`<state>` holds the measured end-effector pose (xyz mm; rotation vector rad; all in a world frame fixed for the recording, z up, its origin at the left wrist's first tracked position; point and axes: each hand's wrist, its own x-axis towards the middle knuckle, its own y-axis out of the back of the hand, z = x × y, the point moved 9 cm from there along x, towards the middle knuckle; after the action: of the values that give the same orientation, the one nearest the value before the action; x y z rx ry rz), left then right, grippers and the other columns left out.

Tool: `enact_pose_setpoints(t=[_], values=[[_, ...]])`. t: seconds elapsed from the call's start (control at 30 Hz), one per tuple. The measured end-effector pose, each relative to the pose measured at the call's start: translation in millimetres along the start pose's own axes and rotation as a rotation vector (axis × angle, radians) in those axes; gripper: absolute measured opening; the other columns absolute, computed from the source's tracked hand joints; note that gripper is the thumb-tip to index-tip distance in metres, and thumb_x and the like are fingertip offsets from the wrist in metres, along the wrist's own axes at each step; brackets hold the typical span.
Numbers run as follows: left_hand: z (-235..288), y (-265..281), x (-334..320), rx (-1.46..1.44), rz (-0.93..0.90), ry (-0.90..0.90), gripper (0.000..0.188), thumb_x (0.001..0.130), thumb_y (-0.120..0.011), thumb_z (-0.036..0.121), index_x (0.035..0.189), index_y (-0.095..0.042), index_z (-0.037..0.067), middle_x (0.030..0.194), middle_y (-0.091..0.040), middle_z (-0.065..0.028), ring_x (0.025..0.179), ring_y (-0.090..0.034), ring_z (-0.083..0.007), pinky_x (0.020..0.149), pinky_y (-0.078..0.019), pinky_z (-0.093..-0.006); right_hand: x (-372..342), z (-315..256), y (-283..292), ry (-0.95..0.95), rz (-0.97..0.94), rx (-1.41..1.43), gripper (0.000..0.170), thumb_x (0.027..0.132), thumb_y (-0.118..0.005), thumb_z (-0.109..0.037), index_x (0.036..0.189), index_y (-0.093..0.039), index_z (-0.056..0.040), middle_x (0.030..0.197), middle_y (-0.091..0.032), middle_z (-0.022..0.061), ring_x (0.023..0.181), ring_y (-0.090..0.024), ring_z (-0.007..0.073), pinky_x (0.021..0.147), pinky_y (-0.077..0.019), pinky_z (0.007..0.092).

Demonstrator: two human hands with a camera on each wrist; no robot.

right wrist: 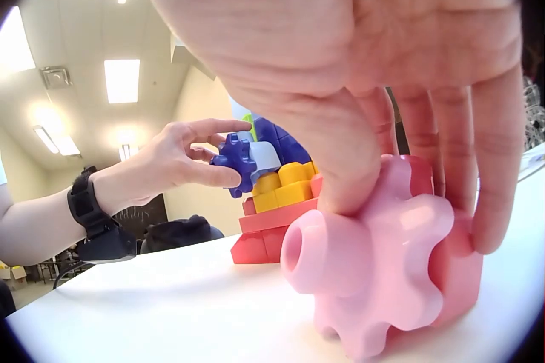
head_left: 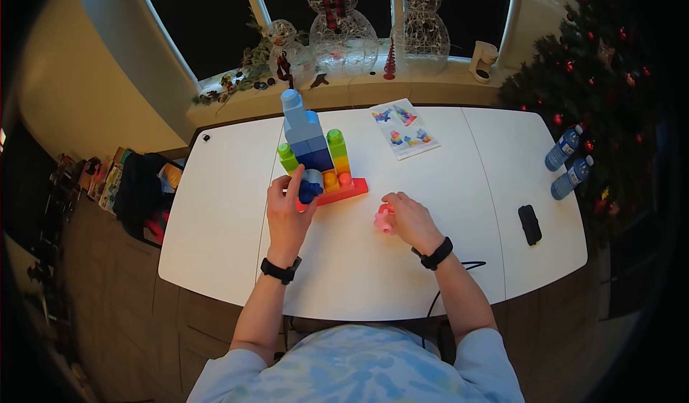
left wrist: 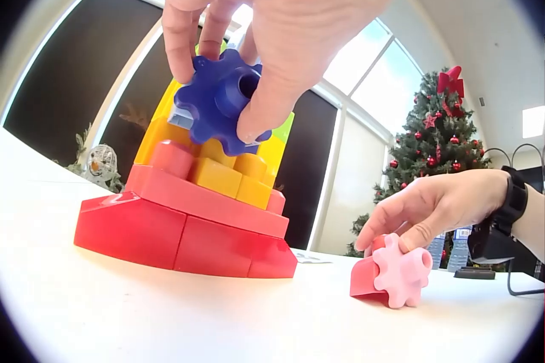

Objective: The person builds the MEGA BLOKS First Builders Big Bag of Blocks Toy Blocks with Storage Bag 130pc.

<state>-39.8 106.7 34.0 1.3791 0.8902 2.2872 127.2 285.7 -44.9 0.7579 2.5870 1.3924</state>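
Observation:
My left hand [head_left: 287, 213] grips a dark blue gear [left wrist: 223, 99] by its rim, thumb on the near face and fingers behind. A light blue block [right wrist: 266, 157] sits right behind that gear. Both are held at the front of a block structure [head_left: 310, 153] with a red base [left wrist: 170, 231], yellow and pink blocks, green-topped sides and a tall blue tower. Further right, my right hand [head_left: 415, 223] holds a pink gear [right wrist: 383, 265] joined to a red block [left wrist: 364, 278], thumb on the gear and fingers over the block. This piece rests on the white table.
Behind the structure, to the right, lies a printed sheet [head_left: 405, 129] with pictures of block builds. Two water bottles [head_left: 567, 160] and a black case [head_left: 530, 225] are at the table's right side. A black cable [head_left: 435, 302] hangs over the near edge of the table [head_left: 359, 288].

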Motion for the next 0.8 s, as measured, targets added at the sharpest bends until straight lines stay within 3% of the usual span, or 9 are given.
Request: enact_pose_setpoints(t=[0.37,0.57,0.8], values=[[1.2,-12.7,-6.9,0.166,-0.019,0.022,0.083,0.069,-0.09,0.01,0.146,-0.058,0.014,0.122,-0.057,-0.0095,0.107,-0.056,-0.0265,0.086,-0.0551,-0.0381,1.0,-2.1,6.4,-0.046,0.004,0.063,0.037,0.09,-0.074,-0.023,0.116,-0.059,-0.0019,0.106,-0.071,0.016,0.095,-0.071,0.0358,0.08,-0.0572,0.0436],[8.4,-10.8,-7.9,0.201,0.009,-0.047,0.085,0.067,-0.091,0.015,0.145,-0.057,0.012,0.132,-0.055,-0.0101,0.11,-0.055,-0.0286,0.092,-0.0509,-0.041,1.7,14.9,6.9,-0.137,-0.013,0.14,0.034,0.094,-0.07,-0.018,0.122,-0.062,-0.0002,0.103,-0.075,0.0164,0.095,-0.072,0.0349,0.082,-0.057,0.0442],[8.7,-11.6,-8.3,0.21,-0.054,-0.016,0.091,0.067,-0.092,0.021,0.149,-0.053,0.013,0.14,-0.052,-0.0111,0.116,-0.053,-0.0297,0.095,-0.0461,-0.0426,5.7,4.9,18.3,-0.018,0.015,0.055,0.022,0.093,-0.065,-0.009,0.114,-0.073,-0.0065,0.102,-0.073,0.0129,0.096,-0.07,0.0336,0.083,-0.056,0.0443]])
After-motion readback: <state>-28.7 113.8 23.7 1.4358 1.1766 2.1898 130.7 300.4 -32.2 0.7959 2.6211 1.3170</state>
